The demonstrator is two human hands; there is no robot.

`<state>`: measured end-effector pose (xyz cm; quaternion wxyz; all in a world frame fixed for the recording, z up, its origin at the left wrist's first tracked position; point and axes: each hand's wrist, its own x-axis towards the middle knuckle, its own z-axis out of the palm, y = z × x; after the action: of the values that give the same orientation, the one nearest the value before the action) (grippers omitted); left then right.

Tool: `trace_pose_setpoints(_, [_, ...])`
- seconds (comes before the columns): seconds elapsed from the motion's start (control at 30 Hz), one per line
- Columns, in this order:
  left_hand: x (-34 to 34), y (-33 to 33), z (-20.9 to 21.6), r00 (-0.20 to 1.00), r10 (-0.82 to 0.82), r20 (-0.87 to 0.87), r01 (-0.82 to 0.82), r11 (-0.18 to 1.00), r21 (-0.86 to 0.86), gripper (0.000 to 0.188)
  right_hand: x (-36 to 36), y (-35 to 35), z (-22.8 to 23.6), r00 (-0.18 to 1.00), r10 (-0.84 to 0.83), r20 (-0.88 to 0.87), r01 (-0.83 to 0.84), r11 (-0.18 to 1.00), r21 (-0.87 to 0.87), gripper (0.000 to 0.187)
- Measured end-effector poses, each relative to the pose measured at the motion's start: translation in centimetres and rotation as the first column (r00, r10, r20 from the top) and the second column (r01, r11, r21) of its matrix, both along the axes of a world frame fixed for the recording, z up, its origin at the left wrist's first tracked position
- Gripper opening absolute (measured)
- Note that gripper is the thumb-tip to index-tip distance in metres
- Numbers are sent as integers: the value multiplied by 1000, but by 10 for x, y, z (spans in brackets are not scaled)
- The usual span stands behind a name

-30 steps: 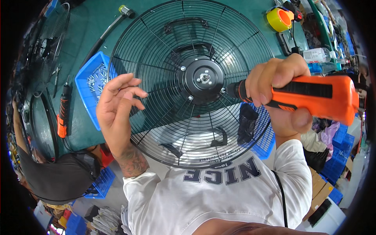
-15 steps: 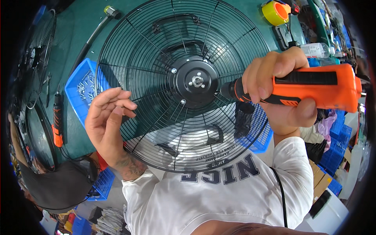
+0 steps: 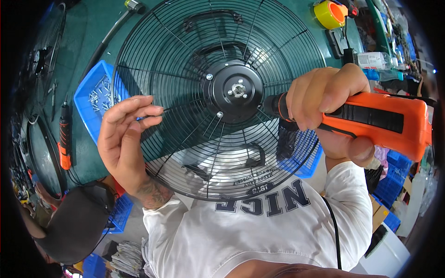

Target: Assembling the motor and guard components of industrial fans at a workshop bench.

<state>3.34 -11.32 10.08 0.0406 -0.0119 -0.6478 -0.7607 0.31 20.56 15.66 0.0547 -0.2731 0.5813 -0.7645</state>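
A round black wire fan guard (image 3: 178, 134) spans the middle of the view, with a black motor hub (image 3: 238, 105) at its centre and several screws around it. My right hand (image 3: 324, 99) is wrapped round an orange and black power screwdriver (image 3: 384, 121), whose nose points at the hub's right edge. Whether its bit touches a screw there is hidden. Beside the guard's left rim is my left hand (image 3: 127, 134), thumb and fingers curled together; what they hold, if anything, cannot be made out. A blue bin (image 3: 85, 99) of loose screws (image 3: 100, 96) stands behind that hand.
Another power screwdriver (image 3: 64, 139) lies on the green table (image 3: 88, 162) at left. A hammer-like tool (image 3: 113, 30) lies farther back. Yellow tape (image 3: 329, 15) and a clear bottle (image 3: 374, 60) are at the far right. A dark seat (image 3: 76, 227) stands at lower left.
The screwdriver's rear end has swung down toward me, its nose still at the hub's right edge. My left hand has shifted slightly up and left.
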Motion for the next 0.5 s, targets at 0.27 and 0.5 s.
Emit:
trace_pose_setpoints(0.27, [2,0,-2,1000,-2,-25,3,1000,19,37,-4,-3,-2,999,30,-14,-30,999,24,66])
trace_pose_setpoints(0.5, [2,-1,-3,999,1,-37,1,999,49,37,-13,0,-5,991,108,-84,-102,993,65,68])
